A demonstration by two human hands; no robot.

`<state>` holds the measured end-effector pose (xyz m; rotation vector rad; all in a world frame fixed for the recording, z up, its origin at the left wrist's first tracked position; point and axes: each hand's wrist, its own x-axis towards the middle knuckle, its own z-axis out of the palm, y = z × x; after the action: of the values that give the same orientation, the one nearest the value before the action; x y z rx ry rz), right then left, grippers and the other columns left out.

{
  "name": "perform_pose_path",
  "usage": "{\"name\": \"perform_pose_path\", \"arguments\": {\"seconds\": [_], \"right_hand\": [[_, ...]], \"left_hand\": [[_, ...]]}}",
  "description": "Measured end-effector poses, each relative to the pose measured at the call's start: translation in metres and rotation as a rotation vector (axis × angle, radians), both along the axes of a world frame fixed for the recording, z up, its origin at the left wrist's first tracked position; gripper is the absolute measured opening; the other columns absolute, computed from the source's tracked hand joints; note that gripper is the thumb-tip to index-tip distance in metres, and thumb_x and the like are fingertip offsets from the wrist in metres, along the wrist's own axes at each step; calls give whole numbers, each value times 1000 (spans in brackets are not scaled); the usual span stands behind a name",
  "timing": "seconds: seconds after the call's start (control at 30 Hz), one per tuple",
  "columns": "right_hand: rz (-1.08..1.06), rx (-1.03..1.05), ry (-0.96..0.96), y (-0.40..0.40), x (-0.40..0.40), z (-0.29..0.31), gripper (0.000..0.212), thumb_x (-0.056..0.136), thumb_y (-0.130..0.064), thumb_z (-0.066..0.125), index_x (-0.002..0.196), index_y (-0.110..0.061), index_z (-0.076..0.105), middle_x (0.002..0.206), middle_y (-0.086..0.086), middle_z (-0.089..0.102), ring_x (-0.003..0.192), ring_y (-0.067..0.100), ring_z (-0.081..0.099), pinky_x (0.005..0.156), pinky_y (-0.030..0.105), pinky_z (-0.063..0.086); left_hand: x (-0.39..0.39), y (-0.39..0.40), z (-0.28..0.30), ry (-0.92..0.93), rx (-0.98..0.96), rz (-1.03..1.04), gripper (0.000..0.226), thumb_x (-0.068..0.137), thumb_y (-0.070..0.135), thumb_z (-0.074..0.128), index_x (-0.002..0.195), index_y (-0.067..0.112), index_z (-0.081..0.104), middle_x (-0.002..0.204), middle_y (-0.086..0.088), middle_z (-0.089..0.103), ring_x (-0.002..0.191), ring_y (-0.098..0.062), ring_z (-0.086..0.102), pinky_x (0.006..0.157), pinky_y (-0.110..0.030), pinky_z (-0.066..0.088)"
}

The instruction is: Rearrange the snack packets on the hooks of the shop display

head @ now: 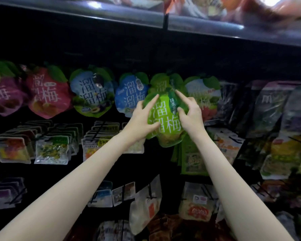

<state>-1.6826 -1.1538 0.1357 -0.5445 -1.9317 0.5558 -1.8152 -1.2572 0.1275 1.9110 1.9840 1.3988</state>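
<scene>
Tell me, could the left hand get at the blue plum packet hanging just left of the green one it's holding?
Probably yes: the blue packet hangs uncovered right beside the left hand, but that hand would first have to release the green packet.

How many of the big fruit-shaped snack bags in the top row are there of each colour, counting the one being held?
Front bags only; any behind are hidden.
Purple bag: 1
Red bag: 1
Blue bags: 2
Green bags: 3, namely the held bag between left hand and right hand, one behind it, one to its right
Total: 7
</scene>
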Motion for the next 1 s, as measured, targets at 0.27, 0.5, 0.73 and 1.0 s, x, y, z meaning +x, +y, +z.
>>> {"name": "perform_pose_path", "arguments": {"seconds": [0.27, 0.5, 0.73, 1.0], "right_hand": [[17, 27, 78, 60, -25, 31, 53, 94, 3, 43, 141, -20, 40, 143, 16, 37, 132, 27, 37, 93, 5, 25], [33, 109, 42, 93, -40, 31, 55, 91, 6, 41, 139, -21, 44, 142, 6, 41, 130, 21, 39, 95, 4, 25], [-101, 217, -16, 80, -38, 23, 53, 90, 7, 42, 137, -17, 47, 134, 17, 38, 122, 29, 40, 97, 12, 23], [-221, 189, -267, 94, -46, 25, 67, 91, 8, 41, 146, -27, 29, 151, 13, 15, 134, 34, 29, 104, 38, 34]], "left_hand": [[-3, 56, 31, 386, 60, 313, 68, 90, 21, 53, 148, 25, 18, 157, -3, -9, 143, -29, -6, 114, -52, 12], [-5, 80, 44, 561, 191, 363, 61, 91, 17, 49, 147, 19, 24, 158, 0, 4, 145, -21, -6, 114, -42, 0], [-14, 106, 27, 588, 149, 344, 63, 94, 22, 44, 149, 19, 13, 157, -3, 8, 145, -21, 1, 115, -42, 4], [-33, 112, 0, 567, -81, 241, 71, 92, 22, 47, 148, 35, 3, 157, 2, -11, 143, -25, -17, 114, -57, 10]]}}
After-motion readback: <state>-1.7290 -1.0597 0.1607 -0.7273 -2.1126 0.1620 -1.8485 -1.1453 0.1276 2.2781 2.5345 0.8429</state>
